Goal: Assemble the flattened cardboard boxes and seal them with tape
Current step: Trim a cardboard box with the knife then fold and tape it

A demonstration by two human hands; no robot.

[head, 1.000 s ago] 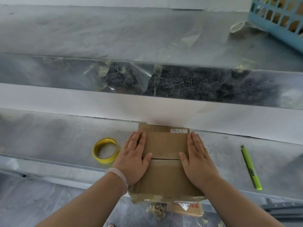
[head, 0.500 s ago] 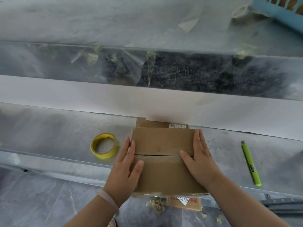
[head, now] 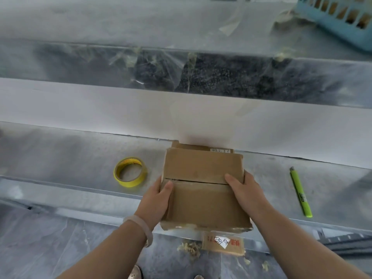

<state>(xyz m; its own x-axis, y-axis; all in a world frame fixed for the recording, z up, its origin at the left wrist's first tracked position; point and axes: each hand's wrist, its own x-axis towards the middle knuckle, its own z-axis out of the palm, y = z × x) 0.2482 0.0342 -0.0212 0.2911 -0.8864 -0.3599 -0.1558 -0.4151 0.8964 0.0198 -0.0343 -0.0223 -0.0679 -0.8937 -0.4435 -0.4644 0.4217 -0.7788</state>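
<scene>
light: soft, even daylight | shadows: faint | glare: none | focus: slightly soft | edges: wide-angle bowing

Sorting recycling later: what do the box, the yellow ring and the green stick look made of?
Box: matte brown cardboard, edges frayed. Yellow ring: tape roll, slightly glossy; paper or plastic, unclear. Green stick: probably smooth plastic, shiny, with a grey tip.

The grey counter (head: 70, 158) carries a yellow tape roll (head: 130, 172) at left, a cardboard box (head: 201, 198) overhanging its near edge, and a green cutter (head: 301, 192) at right.
</scene>
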